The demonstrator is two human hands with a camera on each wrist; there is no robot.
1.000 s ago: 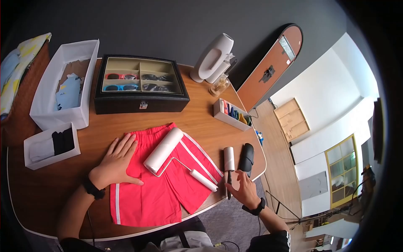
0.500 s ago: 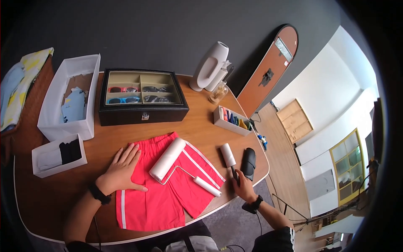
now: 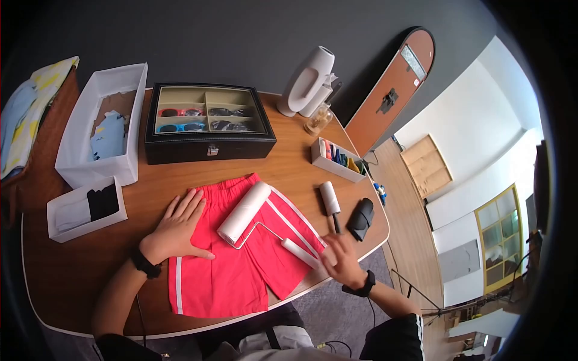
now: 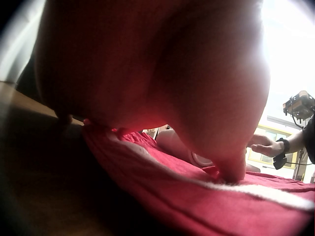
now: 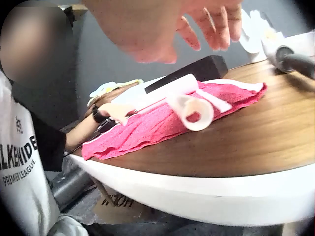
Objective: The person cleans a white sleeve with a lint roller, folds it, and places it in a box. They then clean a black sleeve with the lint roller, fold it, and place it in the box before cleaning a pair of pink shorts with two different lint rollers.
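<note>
Red shorts (image 3: 241, 274) with white side stripes lie flat on the table. The left hand (image 3: 174, 234) rests on their left side, fingers spread, and its thumb touches the fabric in the left wrist view. A large white lint roller (image 3: 244, 213) lies across the shorts, its white handle (image 3: 299, 253) pointing toward the right hand (image 3: 342, 262). That hand hovers beside the handle's end, fingers loosely extended and holding nothing, as the right wrist view also shows. Just beyond it lies a small lint roller (image 3: 329, 198) with a dark handle, beside a black case (image 3: 361, 219).
Behind the shorts stands a black glasses case (image 3: 211, 150). White boxes with cloth (image 3: 99, 171) and dark and pale items (image 3: 87, 231) are at the left. At the back right are a white vase (image 3: 307, 81), a glass jar (image 3: 318, 120) and a box of colourful items (image 3: 337, 165).
The right hand has let go of the small roller's dark handle and moved left toward the large roller's handle. The small roller now lies tilted. The left hand has stayed on the shorts.
</note>
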